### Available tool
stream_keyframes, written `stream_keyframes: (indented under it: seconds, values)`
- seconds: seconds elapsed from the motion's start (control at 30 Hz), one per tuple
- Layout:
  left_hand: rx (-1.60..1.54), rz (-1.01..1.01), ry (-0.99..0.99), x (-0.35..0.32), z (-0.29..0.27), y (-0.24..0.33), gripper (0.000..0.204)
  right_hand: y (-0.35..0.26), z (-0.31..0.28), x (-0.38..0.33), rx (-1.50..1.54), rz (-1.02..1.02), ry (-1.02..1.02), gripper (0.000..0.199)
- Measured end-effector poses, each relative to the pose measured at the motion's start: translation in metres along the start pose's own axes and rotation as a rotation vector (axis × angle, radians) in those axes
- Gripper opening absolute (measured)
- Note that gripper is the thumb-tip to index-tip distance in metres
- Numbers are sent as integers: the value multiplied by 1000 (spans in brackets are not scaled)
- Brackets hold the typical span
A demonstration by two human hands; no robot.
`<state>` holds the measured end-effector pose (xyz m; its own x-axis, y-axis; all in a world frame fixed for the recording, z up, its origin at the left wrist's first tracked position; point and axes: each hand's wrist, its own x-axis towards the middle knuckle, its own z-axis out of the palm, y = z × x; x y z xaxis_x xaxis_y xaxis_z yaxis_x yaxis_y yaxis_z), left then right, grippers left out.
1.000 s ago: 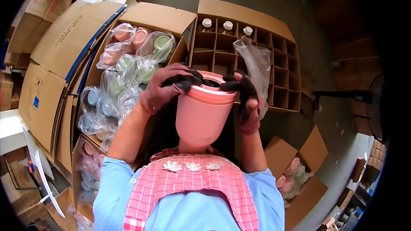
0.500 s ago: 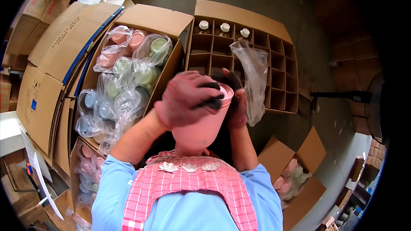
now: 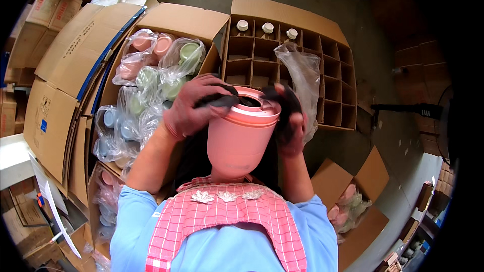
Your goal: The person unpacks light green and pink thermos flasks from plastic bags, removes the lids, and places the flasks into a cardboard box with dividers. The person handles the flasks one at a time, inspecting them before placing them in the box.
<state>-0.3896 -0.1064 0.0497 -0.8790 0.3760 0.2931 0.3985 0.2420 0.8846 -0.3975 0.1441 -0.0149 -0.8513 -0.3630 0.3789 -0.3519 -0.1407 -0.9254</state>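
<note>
Both gloved hands hold the pink container (image 3: pixel 242 146) between them, its round dark opening facing up: the left hand (image 3: pixel 200 103) has thumb and fingers closed at the rim's left side, and the right hand (image 3: pixel 289 121), slightly blurred, curls against the rim's right side. Just below the hands is a checked apron (image 3: pixel 222 214). Beyond them stands a divided carton (image 3: pixel 287 14) with white-capped bottles (image 3: pixel 267 28) in its far row and a clear plastic bag (image 3: pixel 303 78) draped over it. Left of the hands, bagged cups (image 3: pixel 147 77) fill another carton (image 3: pixel 184 18).
</note>
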Motion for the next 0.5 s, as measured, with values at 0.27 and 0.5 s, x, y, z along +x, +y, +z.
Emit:
stream_keyframes:
  seconds: [0.27,0.5]
  values:
    - [-106,64,4,-11,-5,-25,28,-11,8,-4,205,19,51,67]
    - [169,175,-11,-3,14,-11,35,0,16,-2,298,204,150,67]
